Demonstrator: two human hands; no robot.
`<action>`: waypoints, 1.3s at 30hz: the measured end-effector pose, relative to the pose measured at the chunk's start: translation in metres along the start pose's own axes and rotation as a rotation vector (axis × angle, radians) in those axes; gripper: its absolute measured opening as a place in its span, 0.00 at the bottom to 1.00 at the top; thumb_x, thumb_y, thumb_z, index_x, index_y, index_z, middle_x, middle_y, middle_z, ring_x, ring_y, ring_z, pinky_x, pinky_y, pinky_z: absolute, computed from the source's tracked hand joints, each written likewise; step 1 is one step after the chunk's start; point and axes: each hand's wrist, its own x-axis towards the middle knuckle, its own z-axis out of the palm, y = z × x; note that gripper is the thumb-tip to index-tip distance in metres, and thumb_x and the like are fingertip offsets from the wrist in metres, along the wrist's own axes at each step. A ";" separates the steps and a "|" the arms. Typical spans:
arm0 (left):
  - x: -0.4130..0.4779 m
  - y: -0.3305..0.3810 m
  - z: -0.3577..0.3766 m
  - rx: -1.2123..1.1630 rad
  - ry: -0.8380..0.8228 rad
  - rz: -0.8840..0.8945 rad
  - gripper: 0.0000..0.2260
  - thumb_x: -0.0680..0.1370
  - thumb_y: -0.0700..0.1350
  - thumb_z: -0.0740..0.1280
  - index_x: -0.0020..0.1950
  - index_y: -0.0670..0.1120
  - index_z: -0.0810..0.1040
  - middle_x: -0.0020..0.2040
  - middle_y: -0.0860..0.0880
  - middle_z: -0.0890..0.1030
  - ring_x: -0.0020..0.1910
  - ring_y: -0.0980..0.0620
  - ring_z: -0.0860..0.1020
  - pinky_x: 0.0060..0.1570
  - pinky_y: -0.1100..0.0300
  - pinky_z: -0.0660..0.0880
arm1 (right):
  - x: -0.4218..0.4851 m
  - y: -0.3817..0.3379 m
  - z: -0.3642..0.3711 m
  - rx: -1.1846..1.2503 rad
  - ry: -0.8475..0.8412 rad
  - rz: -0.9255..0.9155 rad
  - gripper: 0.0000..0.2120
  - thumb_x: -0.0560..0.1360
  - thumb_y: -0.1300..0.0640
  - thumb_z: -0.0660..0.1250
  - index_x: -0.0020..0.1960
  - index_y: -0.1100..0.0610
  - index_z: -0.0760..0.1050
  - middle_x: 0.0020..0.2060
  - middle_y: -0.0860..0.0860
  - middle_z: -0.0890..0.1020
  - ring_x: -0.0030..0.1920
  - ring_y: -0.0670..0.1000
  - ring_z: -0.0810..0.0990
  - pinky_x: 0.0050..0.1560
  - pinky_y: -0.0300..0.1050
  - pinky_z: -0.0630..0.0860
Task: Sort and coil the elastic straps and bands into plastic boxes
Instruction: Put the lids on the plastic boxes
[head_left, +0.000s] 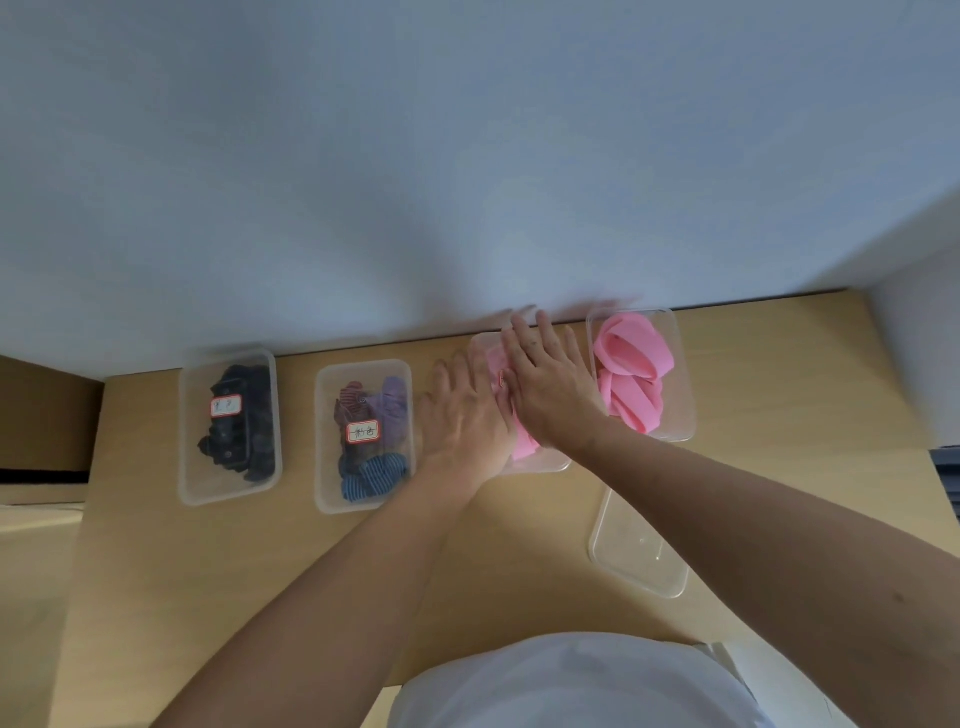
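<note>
My wooden table (519, 561) holds five clear boxes. The middle box (543, 461) sits under my left hand (465, 415) and right hand (550, 384). Left of my hands is the mixed-colour box (327, 491), then the black-strap box (197, 483) farther left. Just right of my hands is the pink-band box (683, 405). The empty box (634, 551) sits nearer me, by my right arm.

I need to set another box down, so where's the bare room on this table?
Widest bare tabletop: the near side, in front of the black-strap box and mixed-colour box. Also the right end, beyond the pink-band box. Crowded: mid-right, where the left hand and right hand press on the third box, empty box nearby.
</note>
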 end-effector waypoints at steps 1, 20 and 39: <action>0.001 -0.001 0.001 0.011 0.014 -0.003 0.29 0.86 0.57 0.47 0.83 0.44 0.48 0.75 0.43 0.66 0.73 0.40 0.65 0.67 0.45 0.68 | -0.004 -0.002 0.001 0.018 -0.001 0.004 0.28 0.85 0.48 0.46 0.82 0.59 0.51 0.82 0.56 0.48 0.81 0.60 0.41 0.79 0.63 0.48; 0.009 -0.012 0.008 0.113 -0.014 0.134 0.34 0.83 0.58 0.55 0.83 0.53 0.39 0.83 0.49 0.33 0.64 0.39 0.73 0.63 0.46 0.70 | -0.049 -0.019 0.015 0.024 0.028 0.076 0.30 0.83 0.45 0.41 0.82 0.54 0.50 0.82 0.55 0.44 0.81 0.58 0.37 0.78 0.63 0.51; -0.001 0.004 -0.015 -0.051 -0.023 0.107 0.36 0.80 0.55 0.63 0.84 0.50 0.51 0.85 0.46 0.46 0.83 0.41 0.43 0.78 0.41 0.51 | -0.075 -0.001 -0.021 -0.130 0.089 0.075 0.30 0.83 0.41 0.51 0.75 0.60 0.68 0.77 0.61 0.64 0.79 0.63 0.58 0.77 0.67 0.51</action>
